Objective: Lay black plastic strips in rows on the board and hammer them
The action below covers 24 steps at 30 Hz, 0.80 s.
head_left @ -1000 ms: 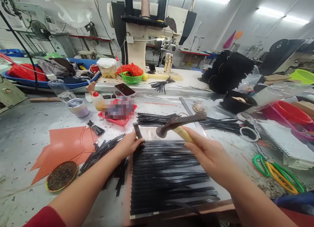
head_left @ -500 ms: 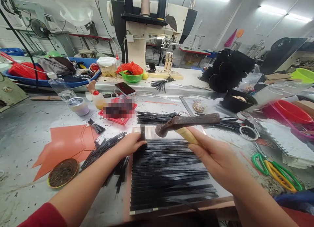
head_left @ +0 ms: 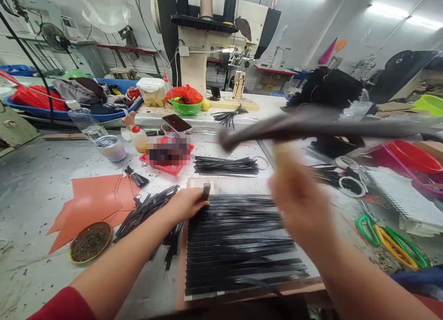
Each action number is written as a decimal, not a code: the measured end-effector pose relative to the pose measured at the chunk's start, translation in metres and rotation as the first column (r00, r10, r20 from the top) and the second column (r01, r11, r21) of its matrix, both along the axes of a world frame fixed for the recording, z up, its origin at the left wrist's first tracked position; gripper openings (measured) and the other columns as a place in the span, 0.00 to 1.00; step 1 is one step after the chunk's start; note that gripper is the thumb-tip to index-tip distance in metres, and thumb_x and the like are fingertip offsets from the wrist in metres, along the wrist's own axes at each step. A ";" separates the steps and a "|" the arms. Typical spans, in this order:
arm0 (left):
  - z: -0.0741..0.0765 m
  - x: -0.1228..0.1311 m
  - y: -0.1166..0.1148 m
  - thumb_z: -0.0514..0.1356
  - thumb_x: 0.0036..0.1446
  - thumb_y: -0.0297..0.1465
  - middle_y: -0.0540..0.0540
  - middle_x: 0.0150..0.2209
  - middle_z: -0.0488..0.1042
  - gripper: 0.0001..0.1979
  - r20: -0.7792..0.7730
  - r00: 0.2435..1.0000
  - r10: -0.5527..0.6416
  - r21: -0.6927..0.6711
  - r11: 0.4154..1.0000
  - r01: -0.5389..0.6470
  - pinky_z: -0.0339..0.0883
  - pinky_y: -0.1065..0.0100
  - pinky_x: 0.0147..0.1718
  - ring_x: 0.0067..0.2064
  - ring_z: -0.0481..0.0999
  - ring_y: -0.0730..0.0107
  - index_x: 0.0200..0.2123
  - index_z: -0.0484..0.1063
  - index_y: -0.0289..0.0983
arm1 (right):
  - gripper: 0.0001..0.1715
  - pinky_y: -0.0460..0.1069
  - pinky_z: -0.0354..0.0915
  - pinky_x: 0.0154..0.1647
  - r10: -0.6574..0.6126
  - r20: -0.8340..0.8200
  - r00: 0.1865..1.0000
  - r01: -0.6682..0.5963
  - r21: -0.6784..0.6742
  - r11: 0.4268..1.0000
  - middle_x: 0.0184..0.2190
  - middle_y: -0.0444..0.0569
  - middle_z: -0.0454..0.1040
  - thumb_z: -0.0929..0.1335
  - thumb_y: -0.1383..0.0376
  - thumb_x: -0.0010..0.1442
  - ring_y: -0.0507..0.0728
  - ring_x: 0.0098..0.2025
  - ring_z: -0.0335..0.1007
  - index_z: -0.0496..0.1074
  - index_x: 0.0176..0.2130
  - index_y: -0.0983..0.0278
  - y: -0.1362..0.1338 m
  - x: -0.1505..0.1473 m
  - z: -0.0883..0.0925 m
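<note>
I'm looking at a sewing machine (head_left: 194, 68) towering at the back, thread cones (head_left: 206, 3) up top; a red plastic bag (head_left: 188, 94) fills the green bowl (head_left: 187, 109), smartphone (head_left: 177, 123) nearby, notebook (head_left: 403, 195) out right, fan (head_left: 53, 36) far left!

Board (head_left: 238, 186) on my bench (head_left: 41, 204), w/ strips (head_left: 238, 246) on it. L of board: loose strips (head_left: 147, 211), then dish (head_left: 90, 241). Behind it: strip bundle (head_left: 224, 165), then sewing machine (head_left: 192, 63). R of it: scissors (head_left: 378, 234) & notebook (head_left: 403, 190). My L grip (head_left: 188, 202): at its far-L corner.
</note>
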<state>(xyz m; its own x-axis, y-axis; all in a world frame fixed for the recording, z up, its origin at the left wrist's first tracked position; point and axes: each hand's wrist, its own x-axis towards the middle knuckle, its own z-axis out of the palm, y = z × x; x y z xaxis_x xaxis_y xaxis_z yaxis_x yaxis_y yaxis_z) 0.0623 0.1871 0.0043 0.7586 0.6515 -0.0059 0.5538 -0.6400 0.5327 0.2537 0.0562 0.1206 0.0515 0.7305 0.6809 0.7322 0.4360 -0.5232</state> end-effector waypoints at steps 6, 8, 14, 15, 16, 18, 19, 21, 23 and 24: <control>0.000 0.001 -0.001 0.56 0.53 0.31 0.47 0.35 0.74 0.05 0.011 1.000 0.019 -0.014 1.000 -0.019 0.63 0.66 0.37 0.39 0.72 0.61 0.34 0.68 0.38 | 0.24 0.50 0.69 0.35 0.103 0.324 0.941 0.075 -0.492 0.867 0.40 0.48 0.76 0.58 0.64 0.61 0.58 0.38 0.73 0.61 0.56 0.62 -0.008 0.015 -0.011; -0.002 0.000 0.000 0.55 0.54 0.31 0.45 0.37 0.74 0.07 0.021 0.998 0.062 -0.026 0.998 -0.061 0.63 0.64 0.37 0.40 0.72 0.59 0.35 0.68 0.37 | 0.24 0.49 0.69 0.35 0.043 0.307 0.951 0.116 -0.480 0.869 0.41 0.48 0.75 0.58 0.63 0.62 0.57 0.38 0.73 0.60 0.57 0.62 -0.015 0.020 -0.010; -0.003 -0.004 0.002 0.52 0.55 0.34 0.43 0.39 0.74 0.10 0.068 0.993 0.100 -0.082 0.992 -0.095 0.65 0.64 0.38 0.41 0.72 0.59 0.38 0.67 0.36 | 0.24 0.47 0.68 0.35 -0.047 0.288 0.956 0.174 -0.434 0.884 0.39 0.47 0.76 0.58 0.62 0.61 0.55 0.35 0.73 0.61 0.56 0.63 -0.026 0.029 -0.008; -0.003 -0.004 0.002 0.52 0.55 0.34 0.44 0.40 0.74 0.10 0.072 0.994 0.083 -0.094 0.993 -0.076 0.64 0.64 0.39 0.42 0.72 0.59 0.38 0.68 0.37 | 0.24 0.47 0.68 0.35 -0.049 0.288 0.956 0.174 -0.429 0.886 0.38 0.47 0.76 0.59 0.62 0.61 0.55 0.35 0.73 0.61 0.56 0.63 -0.027 0.029 -0.007; -0.003 -0.004 0.001 0.53 0.54 0.34 0.45 0.41 0.74 0.10 0.075 0.995 0.066 -0.105 0.993 -0.058 0.64 0.64 0.41 0.43 0.72 0.59 0.38 0.68 0.37 | 0.24 0.47 0.68 0.34 -0.047 0.288 0.957 0.172 -0.426 0.888 0.38 0.47 0.76 0.59 0.62 0.61 0.55 0.34 0.73 0.62 0.56 0.62 -0.028 0.029 -0.006; -0.002 -0.002 0.001 0.53 0.54 0.33 0.45 0.42 0.74 0.10 0.078 0.996 0.043 -0.120 0.992 -0.033 0.64 0.64 0.42 0.45 0.71 0.59 0.39 0.69 0.38 | 0.23 0.46 0.68 0.33 -0.042 0.284 0.958 0.163 -0.418 0.894 0.37 0.46 0.76 0.59 0.62 0.61 0.55 0.33 0.73 0.62 0.56 0.62 -0.029 0.028 -0.005; -0.002 -0.002 0.000 0.54 0.54 0.33 0.45 0.43 0.74 0.10 0.078 0.996 0.036 -0.125 0.992 -0.026 0.63 0.64 0.43 0.46 0.71 0.59 0.39 0.69 0.38 | 0.23 0.46 0.68 0.33 -0.037 0.281 0.959 0.157 -0.417 0.895 0.36 0.46 0.76 0.59 0.62 0.61 0.54 0.33 0.73 0.62 0.55 0.61 -0.029 0.027 -0.004; -0.002 -0.001 0.001 0.54 0.54 0.33 0.45 0.43 0.74 0.11 0.078 0.997 0.025 -0.130 0.991 -0.015 0.63 0.64 0.44 0.47 0.70 0.59 0.40 0.69 0.38 | 0.23 0.46 0.68 0.34 -0.025 0.280 0.960 0.147 -0.425 0.893 0.36 0.46 0.76 0.59 0.62 0.61 0.54 0.33 0.73 0.62 0.55 0.61 -0.030 0.025 -0.004; -0.003 -0.001 0.001 0.54 0.53 0.33 0.44 0.44 0.74 0.11 0.078 0.997 0.014 -0.131 0.991 -0.004 0.63 0.64 0.44 0.47 0.70 0.59 0.40 0.69 0.37 | 0.23 0.46 0.67 0.33 -0.009 0.282 0.959 0.136 -0.434 0.891 0.36 0.46 0.76 0.59 0.62 0.61 0.54 0.33 0.73 0.63 0.55 0.61 -0.030 0.023 -0.004; -0.003 -0.001 0.002 0.54 0.53 0.33 0.44 0.44 0.74 0.11 0.078 0.997 0.008 -0.130 0.991 0.002 0.63 0.64 0.45 0.47 0.70 0.59 0.40 0.69 0.37 | 0.22 0.46 0.67 0.33 0.000 0.281 0.960 0.128 -0.436 0.891 0.36 0.46 0.76 0.59 0.62 0.61 0.54 0.32 0.73 0.63 0.55 0.61 -0.030 0.021 -0.004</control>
<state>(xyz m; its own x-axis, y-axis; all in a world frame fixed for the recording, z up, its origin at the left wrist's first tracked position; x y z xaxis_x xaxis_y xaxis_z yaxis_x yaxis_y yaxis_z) 0.0616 0.1889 0.0018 0.7579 0.6516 -0.0317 0.5094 -0.5606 0.6528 0.2749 0.0257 0.1167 -0.0277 0.9601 0.2782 0.8894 0.1508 -0.4316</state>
